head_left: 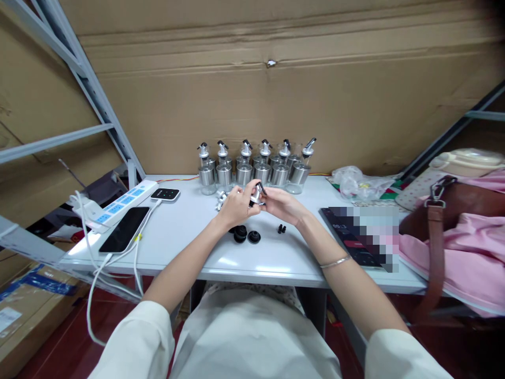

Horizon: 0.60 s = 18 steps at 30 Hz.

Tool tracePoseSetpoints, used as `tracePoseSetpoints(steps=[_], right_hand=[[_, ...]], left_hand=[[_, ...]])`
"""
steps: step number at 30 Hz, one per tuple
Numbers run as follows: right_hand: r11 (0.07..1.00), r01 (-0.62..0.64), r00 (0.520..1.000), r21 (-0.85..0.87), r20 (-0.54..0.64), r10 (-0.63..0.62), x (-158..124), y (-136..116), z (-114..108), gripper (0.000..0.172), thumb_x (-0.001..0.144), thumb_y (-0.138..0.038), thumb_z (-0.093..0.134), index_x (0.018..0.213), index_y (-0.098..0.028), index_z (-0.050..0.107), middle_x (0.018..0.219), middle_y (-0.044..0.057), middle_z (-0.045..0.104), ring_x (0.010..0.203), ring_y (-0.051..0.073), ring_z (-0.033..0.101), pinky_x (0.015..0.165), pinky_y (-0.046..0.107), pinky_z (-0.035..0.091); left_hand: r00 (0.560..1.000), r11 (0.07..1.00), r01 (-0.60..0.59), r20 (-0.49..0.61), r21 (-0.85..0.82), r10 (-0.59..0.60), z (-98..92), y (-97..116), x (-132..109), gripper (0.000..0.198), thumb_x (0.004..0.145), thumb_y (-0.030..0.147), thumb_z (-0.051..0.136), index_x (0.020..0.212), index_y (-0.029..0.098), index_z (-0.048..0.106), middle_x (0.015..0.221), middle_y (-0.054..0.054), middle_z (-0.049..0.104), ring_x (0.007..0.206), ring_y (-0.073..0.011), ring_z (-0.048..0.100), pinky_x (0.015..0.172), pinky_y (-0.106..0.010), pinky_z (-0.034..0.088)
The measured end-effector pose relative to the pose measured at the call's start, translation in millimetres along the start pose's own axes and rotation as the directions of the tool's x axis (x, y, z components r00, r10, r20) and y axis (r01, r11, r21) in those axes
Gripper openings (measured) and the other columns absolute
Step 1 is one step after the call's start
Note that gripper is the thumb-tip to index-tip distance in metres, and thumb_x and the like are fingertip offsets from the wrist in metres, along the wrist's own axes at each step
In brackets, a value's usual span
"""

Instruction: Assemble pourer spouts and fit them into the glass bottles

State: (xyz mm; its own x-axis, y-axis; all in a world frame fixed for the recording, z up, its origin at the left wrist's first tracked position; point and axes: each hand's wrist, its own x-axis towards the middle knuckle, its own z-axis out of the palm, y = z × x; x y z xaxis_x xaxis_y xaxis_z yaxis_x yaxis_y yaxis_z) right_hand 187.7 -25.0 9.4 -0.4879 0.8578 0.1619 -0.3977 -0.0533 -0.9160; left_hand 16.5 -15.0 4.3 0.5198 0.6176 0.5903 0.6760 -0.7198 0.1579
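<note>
A silver bottle pourer [256,195] with a black flip lever is held above the white table, between my two hands. My left hand [235,207] pinches it from the left, thumb and fingers closed round its body. From the other side my right hand [284,205] closes its fingertips on the same pourer; part of that grip is hidden. More silver pourer parts [221,199] lie just behind my left hand. Below it are black ribbed stoppers [240,233] and another black stopper [254,237]. Two small black caps [281,229] stand under my right wrist.
Glass-and-steel bottles [262,171] stand at the back, the front ones topped with pourers. At left are a power strip [126,202], a phone [124,229], a small black-and-white device [164,195] and cables. A tablet [347,237], plastic bag [355,181] and brown-strapped bag [436,237] occupy the right.
</note>
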Motion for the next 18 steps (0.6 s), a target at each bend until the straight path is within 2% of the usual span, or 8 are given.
tracePoseSetpoints(steps=[9,14,18], right_hand=[[0.996,0.067,0.997,-0.066,-0.035,-0.069,2.3,-0.2,3.6,0.022,0.068,-0.031,0.076,0.085,-0.018,0.073,0.081,0.004,0.066,0.077,0.014,0.057,0.079,0.029,0.047],[0.994,0.069,0.995,-0.086,-0.064,-0.075,3.3,1.6,4.3,0.026,0.065,-0.036,0.078,0.084,-0.019,0.073,0.082,0.003,0.066,0.077,0.014,0.056,0.076,0.027,0.047],[0.986,0.070,0.991,-0.154,-0.100,-0.086,5.1,4.4,7.0,0.028,0.064,-0.043,0.079,0.079,-0.021,0.071,0.081,0.002,0.066,0.077,0.015,0.057,0.076,0.028,0.046]], left_hand=[[0.999,1.000,-0.007,0.032,0.026,0.006,-1.0,2.6,1.2,0.059,0.074,0.021,0.049,0.132,0.012,0.042,0.097,-0.006,0.067,0.077,-0.0198,0.055,0.086,-0.032,0.042],[1.000,1.000,-0.012,0.022,-0.004,0.012,1.4,-1.8,0.6,0.062,0.075,0.022,0.051,0.135,0.015,0.038,0.102,-0.005,0.067,0.077,-0.0186,0.056,0.090,-0.034,0.041],[0.999,0.999,0.037,0.040,-0.036,-0.036,4.3,-2.9,-0.6,0.060,0.075,0.024,0.054,0.133,0.014,0.042,0.100,-0.007,0.067,0.085,-0.0223,0.058,0.087,-0.035,0.043]])
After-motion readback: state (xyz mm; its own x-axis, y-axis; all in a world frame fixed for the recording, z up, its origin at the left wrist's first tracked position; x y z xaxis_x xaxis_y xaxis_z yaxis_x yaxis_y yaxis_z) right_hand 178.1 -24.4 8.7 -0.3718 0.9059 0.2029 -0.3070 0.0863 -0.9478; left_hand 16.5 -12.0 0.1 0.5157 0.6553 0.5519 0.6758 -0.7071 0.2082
